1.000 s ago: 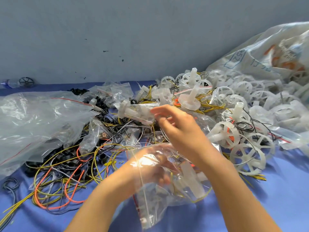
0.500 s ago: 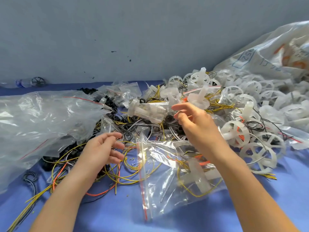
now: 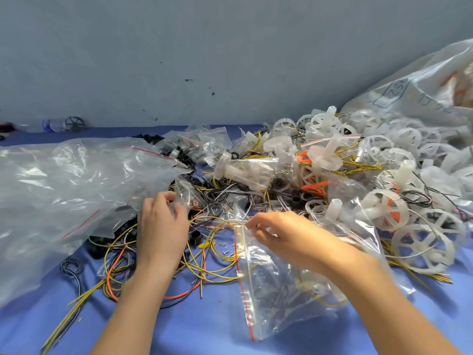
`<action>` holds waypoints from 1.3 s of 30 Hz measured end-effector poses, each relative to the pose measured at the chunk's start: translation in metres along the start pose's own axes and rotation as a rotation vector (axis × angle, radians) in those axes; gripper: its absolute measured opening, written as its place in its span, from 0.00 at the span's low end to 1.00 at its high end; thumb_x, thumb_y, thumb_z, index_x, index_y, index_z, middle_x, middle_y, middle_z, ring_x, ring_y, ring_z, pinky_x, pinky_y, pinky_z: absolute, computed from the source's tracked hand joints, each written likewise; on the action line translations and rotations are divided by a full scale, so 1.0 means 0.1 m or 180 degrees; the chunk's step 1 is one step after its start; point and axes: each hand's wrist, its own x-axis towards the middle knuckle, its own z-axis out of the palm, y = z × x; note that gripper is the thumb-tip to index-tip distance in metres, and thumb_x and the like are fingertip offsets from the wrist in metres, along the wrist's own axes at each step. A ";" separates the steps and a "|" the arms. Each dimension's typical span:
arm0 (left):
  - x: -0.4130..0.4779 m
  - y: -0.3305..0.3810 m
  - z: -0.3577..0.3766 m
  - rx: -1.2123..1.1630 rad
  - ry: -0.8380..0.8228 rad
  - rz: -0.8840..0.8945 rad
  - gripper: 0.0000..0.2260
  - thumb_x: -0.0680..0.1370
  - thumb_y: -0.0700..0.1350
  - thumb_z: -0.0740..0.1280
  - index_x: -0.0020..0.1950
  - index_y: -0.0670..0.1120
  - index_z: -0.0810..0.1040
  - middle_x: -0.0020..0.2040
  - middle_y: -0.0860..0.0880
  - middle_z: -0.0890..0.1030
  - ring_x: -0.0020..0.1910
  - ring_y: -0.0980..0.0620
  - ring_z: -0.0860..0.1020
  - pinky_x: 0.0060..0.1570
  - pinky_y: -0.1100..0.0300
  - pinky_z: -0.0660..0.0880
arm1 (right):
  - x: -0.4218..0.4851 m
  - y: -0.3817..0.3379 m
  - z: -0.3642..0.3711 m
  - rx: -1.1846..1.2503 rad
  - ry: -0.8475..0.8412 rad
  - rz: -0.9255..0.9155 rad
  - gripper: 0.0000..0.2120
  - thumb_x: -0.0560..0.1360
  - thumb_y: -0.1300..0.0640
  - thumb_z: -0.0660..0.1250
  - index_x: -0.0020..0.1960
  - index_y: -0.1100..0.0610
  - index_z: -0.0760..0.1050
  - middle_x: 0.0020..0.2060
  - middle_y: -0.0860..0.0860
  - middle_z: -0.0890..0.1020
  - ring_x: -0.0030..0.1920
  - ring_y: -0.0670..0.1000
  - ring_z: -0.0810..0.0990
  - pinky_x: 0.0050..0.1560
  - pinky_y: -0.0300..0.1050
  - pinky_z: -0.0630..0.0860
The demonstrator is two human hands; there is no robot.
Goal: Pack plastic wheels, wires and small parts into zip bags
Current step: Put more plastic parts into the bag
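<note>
The right hand (image 3: 281, 235) pinches the red-striped mouth of a zip bag (image 3: 271, 290), which lies on the blue counter (image 3: 204, 329) with parts inside. The left hand (image 3: 162, 226) is over the loose wires (image 3: 217, 252), its fingers curled on a small clear bag (image 3: 188, 192). White wheels (image 3: 430, 249) are piled at the right.

the right hand (image 3: 281, 235) pinches the mouth of a zip bag (image 3: 268, 298) lying low centre on the blue table (image 3: 204, 329), with yellow wire showing inside it. left of it, the left hand (image 3: 161, 226) lies over tangled wires (image 3: 212, 254), fingertips at a small clear bag (image 3: 189, 193), grip unclear. white wheels (image 3: 430, 248) heap up at right.
</note>
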 end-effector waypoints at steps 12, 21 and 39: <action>0.11 -0.12 0.08 0.0727 0.0063 0.0084 0.11 0.81 0.45 0.58 0.54 0.40 0.76 0.53 0.38 0.79 0.54 0.36 0.73 0.50 0.46 0.70 | 0.08 0.09 -0.27 0.1272 0.1718 -0.0094 0.15 0.81 0.62 0.58 0.60 0.48 0.78 0.45 0.43 0.83 0.40 0.46 0.81 0.38 0.40 0.75; 0.21 0.15 -0.16 -0.1323 0.0537 -0.0295 0.08 0.77 0.49 0.62 0.46 0.45 0.74 0.36 0.55 0.74 0.35 0.60 0.73 0.37 0.65 0.68 | 0.04 0.19 -0.45 0.2552 0.2193 0.0273 0.15 0.81 0.64 0.57 0.62 0.52 0.77 0.45 0.49 0.83 0.40 0.46 0.81 0.50 0.47 0.78; -0.42 0.91 0.10 -0.4163 -0.0712 -0.0499 0.06 0.76 0.49 0.64 0.43 0.55 0.80 0.43 0.50 0.82 0.42 0.52 0.79 0.47 0.52 0.75 | 0.12 -0.15 -0.19 0.4538 0.0569 0.0536 0.20 0.78 0.40 0.60 0.54 0.53 0.83 0.53 0.52 0.85 0.52 0.52 0.84 0.54 0.49 0.77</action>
